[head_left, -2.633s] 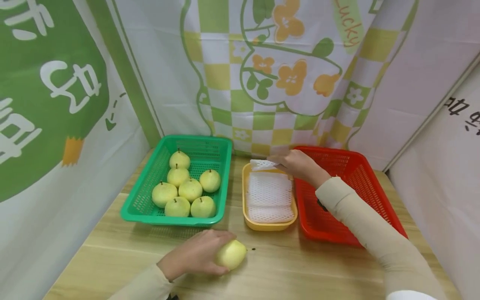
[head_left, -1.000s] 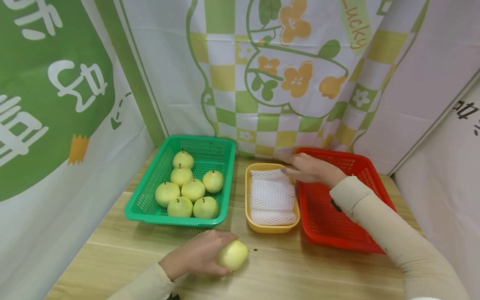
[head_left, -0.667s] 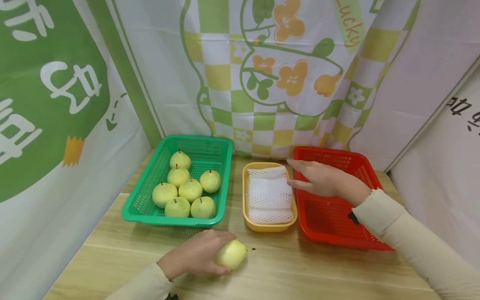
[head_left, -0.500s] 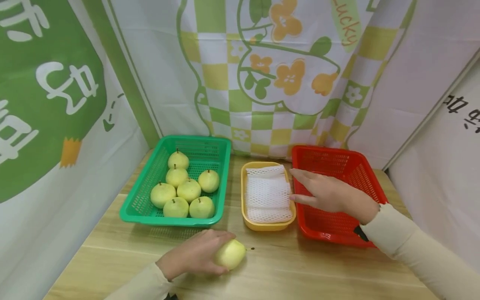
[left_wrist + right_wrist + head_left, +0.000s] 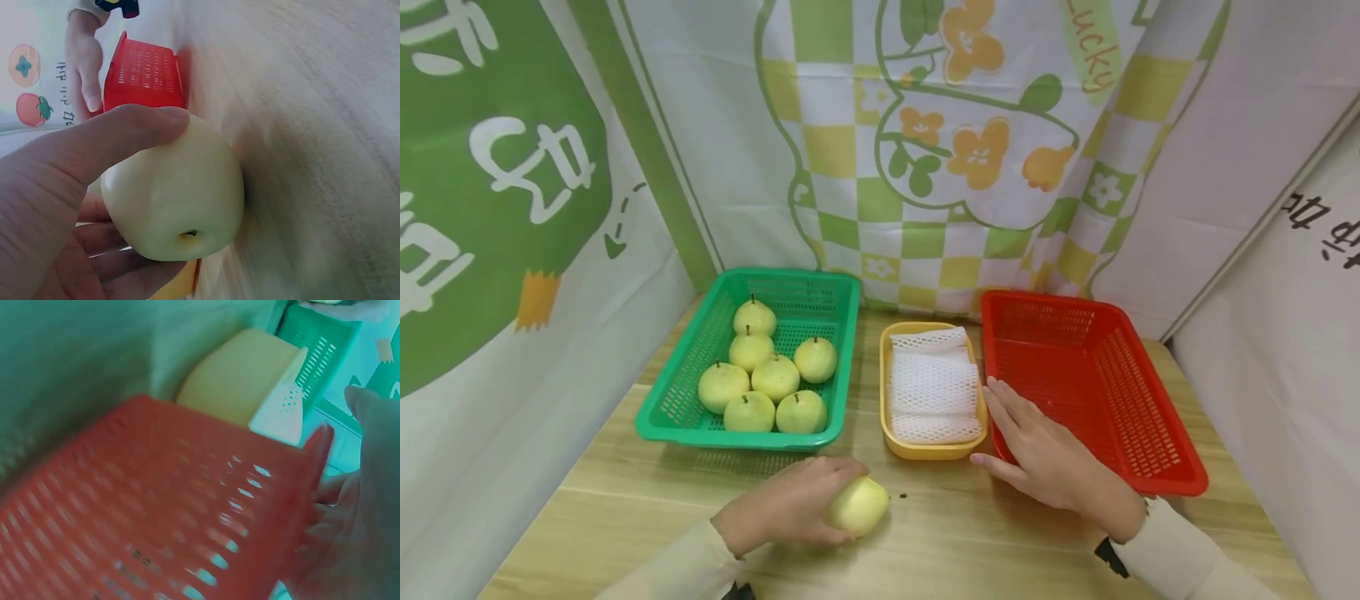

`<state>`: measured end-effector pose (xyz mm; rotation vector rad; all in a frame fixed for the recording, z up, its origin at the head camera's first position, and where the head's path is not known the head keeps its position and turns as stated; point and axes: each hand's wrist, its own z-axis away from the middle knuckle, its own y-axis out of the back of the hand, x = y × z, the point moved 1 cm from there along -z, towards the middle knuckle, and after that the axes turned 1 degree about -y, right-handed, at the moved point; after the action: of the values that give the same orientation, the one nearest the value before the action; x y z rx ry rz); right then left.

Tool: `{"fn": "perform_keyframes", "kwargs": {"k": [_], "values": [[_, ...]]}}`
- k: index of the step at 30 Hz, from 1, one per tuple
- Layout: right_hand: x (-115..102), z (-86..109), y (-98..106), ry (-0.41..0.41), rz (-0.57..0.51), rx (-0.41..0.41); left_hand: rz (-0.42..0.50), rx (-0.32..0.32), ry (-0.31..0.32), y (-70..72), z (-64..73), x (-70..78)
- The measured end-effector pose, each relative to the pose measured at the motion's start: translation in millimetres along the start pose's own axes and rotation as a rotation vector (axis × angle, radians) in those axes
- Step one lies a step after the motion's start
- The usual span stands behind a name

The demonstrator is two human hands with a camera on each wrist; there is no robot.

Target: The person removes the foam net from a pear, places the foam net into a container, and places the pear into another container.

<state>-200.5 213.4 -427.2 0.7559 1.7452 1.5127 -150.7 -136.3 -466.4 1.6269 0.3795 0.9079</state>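
Note:
My left hand (image 5: 797,507) grips a yellow-green pear (image 5: 859,507) on the wooden table, its stem end pointing right. In the left wrist view the thumb lies over the pear (image 5: 181,187) and the fingers curl round its other side. My right hand (image 5: 1048,454) hovers by the front left corner of the red basket (image 5: 1161,400), fingers extended and holding nothing. Left of it, a small yellow container (image 5: 936,451) holds white foam netting (image 5: 934,383). The right wrist view shows the red basket's slotted wall (image 5: 156,506) close to that hand.
At the left stands a green basket (image 5: 655,427) with several pears (image 5: 775,377) inside. A tiny dark speck (image 5: 903,496) lies right of the held pear. A printed curtain (image 5: 925,208) hangs behind the baskets, and white fabric walls flank both sides.
My right hand was lifting the edge of the foam netting, then let it go. It has since drawn back toward me, past the red basket's left side. The left hand keeps its hold on the pear.

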Motion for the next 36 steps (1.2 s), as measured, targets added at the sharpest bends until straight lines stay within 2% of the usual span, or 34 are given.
{"fn": "perform_keyframes", "kwargs": {"k": [4, 7, 14, 19, 23, 28, 32, 36], "values": [[-1.4, 2.4, -15.3, 0.01, -0.003, 0.044, -0.03, -0.018, 0.0, 1.1, -3.7, 2.8], [-1.2, 4.2, -24.1, 0.016, 0.039, 0.084, -0.055, -0.035, -0.009, 3.3, -7.3, 6.3], [-1.9, 3.6, -30.7, 0.021, 0.11, 0.152, -0.106, -0.074, -0.014, 7.8, -11.2, 11.8], [-1.7, 3.9, -31.0, 0.018, 0.128, 0.151, -0.055, -0.056, -0.021, 14.7, -11.1, 13.8], [-1.1, 4.5, -31.8, 0.021, 0.138, 0.155, 0.023, 0.029, -0.05, 37.2, -8.4, 16.6], [-1.1, 4.3, -31.7, 0.023, 0.146, 0.161, -0.009, 0.193, -0.102, 80.0, -7.7, 13.3], [-1.5, 3.9, -31.2, 0.02, 0.149, 0.161, -0.025, 0.299, -0.078, 111.8, -10.5, -2.0], [-1.9, 3.8, -31.5, 0.018, 0.15, 0.153, -0.002, 0.343, -0.022, 136.4, -16.9, -26.5]]}}
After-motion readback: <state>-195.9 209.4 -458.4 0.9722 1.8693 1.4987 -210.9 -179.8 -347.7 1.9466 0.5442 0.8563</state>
